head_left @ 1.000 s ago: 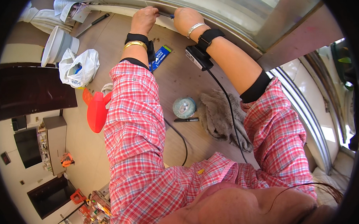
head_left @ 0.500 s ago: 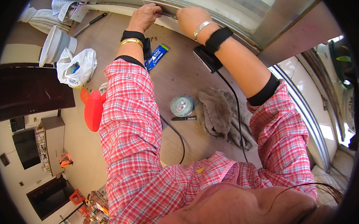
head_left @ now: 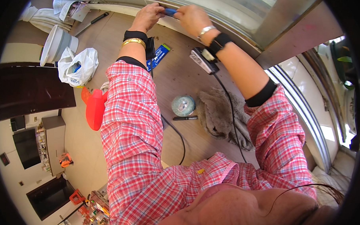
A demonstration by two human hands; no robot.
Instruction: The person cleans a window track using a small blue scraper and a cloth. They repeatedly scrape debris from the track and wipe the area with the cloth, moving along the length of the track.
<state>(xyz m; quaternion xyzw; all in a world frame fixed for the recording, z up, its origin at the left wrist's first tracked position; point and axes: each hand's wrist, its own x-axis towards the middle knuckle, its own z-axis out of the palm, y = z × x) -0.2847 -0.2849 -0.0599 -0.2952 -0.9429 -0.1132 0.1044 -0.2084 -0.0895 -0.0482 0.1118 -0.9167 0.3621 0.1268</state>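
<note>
Frame work, I think: blue thing [head_left: 169, 11] near door frame [head_left: 237, 36], right hand [head_left: 193, 20] pinching one end. Left hand [head_left: 146, 17] narrow at other end; can't tell if holding. Next move needs steady pinch.

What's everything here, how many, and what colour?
Small thing: one, blue, top, blurred
Packet: one, blue, upper middle
Round thing: one, teal, middle
Pen: one, black, beside round thing
Cloth: one, grey, floor, right
Bottle shape: one, red, left
Bag: one, white, left
Tub: one, whitish, beyond bag
Tool: one, black handle, upper left
Glass pane: one, pale, top right
Door: one, dark, left edge
Cabinet: one, grey, far left
Clutter: too small to count, mixed colours, lower left
Cords: two, black, middle
Boxes: two, mostly black, upper middle
Bracelets: two, gold and silver, upper middle
Checked shirt: one, red, bottom
Left grip: one, bare, top
Right grip: one, bare, top
</note>
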